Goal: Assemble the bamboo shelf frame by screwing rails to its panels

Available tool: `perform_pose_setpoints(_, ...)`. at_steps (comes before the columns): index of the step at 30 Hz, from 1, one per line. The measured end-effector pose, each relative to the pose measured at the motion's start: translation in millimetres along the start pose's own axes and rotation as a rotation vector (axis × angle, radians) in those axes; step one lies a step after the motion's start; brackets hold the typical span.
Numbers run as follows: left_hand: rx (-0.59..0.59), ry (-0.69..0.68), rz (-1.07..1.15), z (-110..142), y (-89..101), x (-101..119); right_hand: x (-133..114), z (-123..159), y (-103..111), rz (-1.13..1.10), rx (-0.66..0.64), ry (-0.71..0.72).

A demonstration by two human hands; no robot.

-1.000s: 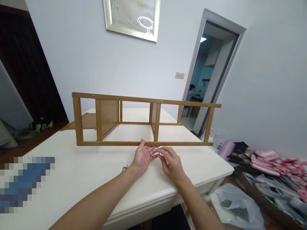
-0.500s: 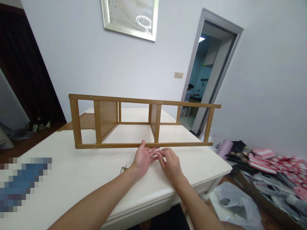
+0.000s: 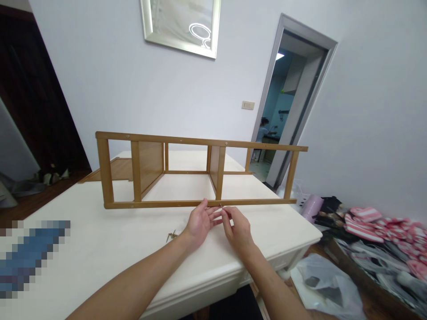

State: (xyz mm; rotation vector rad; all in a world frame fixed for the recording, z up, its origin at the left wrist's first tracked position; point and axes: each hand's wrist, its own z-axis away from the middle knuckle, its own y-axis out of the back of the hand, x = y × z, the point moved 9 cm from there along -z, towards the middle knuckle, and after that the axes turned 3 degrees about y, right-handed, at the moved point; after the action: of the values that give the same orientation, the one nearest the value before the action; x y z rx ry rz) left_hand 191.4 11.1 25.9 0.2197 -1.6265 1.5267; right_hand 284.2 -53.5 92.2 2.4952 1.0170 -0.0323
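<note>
A brown wooden shelf frame (image 3: 160, 204) lies on its side on the white table (image 3: 133, 249). My right hand (image 3: 238, 226) is closed in a pinch on a small screw (image 3: 221, 206), held against the frame's lower near rail, under the middle upright. Its shape is hard to make out, being thin and partly hidden by the fingertips. Palm up, my left hand (image 3: 199, 224) is open, its fingers stretched beside the right fingertips and near the rail. Several loose screws (image 3: 172, 235) sit in a small heap on the table, left of my left wrist.
A flat brown wooden panel (image 3: 120, 170) lies behind the frame's left end. At the table's left is a blurred blue item (image 3: 33, 253). On the floor to the right are a plastic bag (image 3: 328, 284) and striped cloth (image 3: 367, 224). Through the doorway (image 3: 283, 89) a person is partly visible.
Both hands stay near the same spot on the rail. The left fingers have shifted slightly right and spread a little; the right fingertips have moved slightly closer to the rail.
</note>
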Motion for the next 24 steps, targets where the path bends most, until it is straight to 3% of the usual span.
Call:
perform_pose_setpoints(16,0.069,0.023,0.016,-2.4,3.2,-3.9,-23.9,-5.6,4.9,0.397,0.007,0.140)
perform_pose_setpoints(24,0.139,0.052,0.064,-3.0,10.2,-4.6,-15.2,3.1,-11.0,0.463,-0.114,-0.088)
